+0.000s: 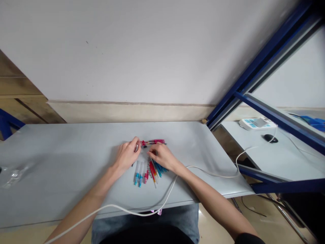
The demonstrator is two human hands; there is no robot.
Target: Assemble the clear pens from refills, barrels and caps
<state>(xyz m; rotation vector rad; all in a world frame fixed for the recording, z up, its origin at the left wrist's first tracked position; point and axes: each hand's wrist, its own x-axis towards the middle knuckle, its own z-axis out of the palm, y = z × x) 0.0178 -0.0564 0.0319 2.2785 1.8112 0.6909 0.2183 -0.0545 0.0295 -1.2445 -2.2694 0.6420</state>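
My left hand [127, 153] is closed, thumb and fingers together around a small pen part; a bit of it shows at the fingertips, too small to name exactly. Just to its right, my right hand [163, 156] has its fingers curled in a pinch, and what lies between them is hidden. Beyond both hands lie several pink-red pens [158, 140]. Nearer to me are clear pen barrels with blue ends [138, 176] and a short pink pen part [146, 177]. Red ink refills [153, 171] fan out below my right hand, beside several blue pen parts [161, 168] partly under the wrist.
A white cable [142, 214] crosses the front of the grey table [71, 152] and runs off to the right. Crumpled clear plastic [15, 176] lies far left. Beyond a blue metal frame [266, 113], another table bears a white device [257, 123] and a black mouse [270, 138].
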